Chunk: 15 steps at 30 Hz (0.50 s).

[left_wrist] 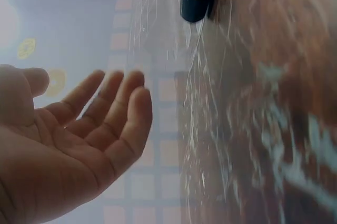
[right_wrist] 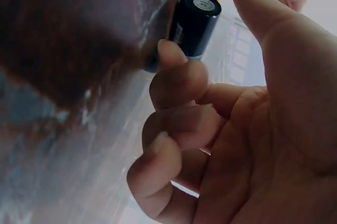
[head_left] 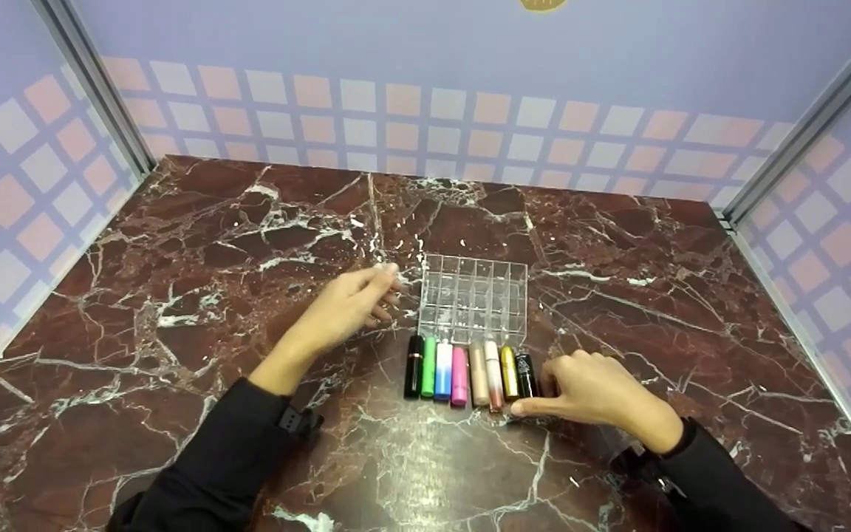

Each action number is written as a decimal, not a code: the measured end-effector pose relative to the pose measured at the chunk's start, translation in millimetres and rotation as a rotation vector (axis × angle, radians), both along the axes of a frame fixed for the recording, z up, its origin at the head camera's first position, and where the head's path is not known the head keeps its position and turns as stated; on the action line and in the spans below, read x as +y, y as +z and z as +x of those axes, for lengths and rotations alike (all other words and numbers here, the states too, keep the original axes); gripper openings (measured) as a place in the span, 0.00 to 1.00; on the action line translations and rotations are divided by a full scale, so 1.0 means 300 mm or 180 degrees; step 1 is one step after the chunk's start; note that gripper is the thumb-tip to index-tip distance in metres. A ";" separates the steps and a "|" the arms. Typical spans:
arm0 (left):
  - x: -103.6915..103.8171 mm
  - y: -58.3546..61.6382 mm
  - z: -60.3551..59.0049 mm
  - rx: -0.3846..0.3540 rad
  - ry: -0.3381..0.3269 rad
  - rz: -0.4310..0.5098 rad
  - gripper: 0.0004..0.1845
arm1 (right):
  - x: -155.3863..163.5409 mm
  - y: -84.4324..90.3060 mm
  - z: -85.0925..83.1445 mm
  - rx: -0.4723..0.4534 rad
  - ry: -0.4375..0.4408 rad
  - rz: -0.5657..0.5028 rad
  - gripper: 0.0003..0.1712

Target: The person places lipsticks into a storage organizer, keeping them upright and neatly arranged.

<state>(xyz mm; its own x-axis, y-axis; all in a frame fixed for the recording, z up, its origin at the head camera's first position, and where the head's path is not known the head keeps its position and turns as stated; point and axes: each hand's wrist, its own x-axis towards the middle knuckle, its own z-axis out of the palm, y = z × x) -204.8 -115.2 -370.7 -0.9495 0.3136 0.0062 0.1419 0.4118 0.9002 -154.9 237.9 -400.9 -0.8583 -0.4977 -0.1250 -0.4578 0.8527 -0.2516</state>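
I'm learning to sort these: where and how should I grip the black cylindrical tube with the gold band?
Take the black tube around its middle, probably best from above and the person's left. It lies flat with that long side free, while the bright green cylindrical tube lies close along its right.

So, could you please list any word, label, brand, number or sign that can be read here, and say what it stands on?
No text is readable in any view.
Round white label on the end of the rightmost black tube: printed, but too small and blurred to read.
Pale marks on that tube's side: unreadable.
Other tubes: any print is too small to make out.
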 end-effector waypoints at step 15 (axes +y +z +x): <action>0.159 -0.003 -0.009 -0.0952 -0.0245 0.0434 0.36 | -0.003 -0.008 0.008 0.0076 0.0080 0.0018 0.38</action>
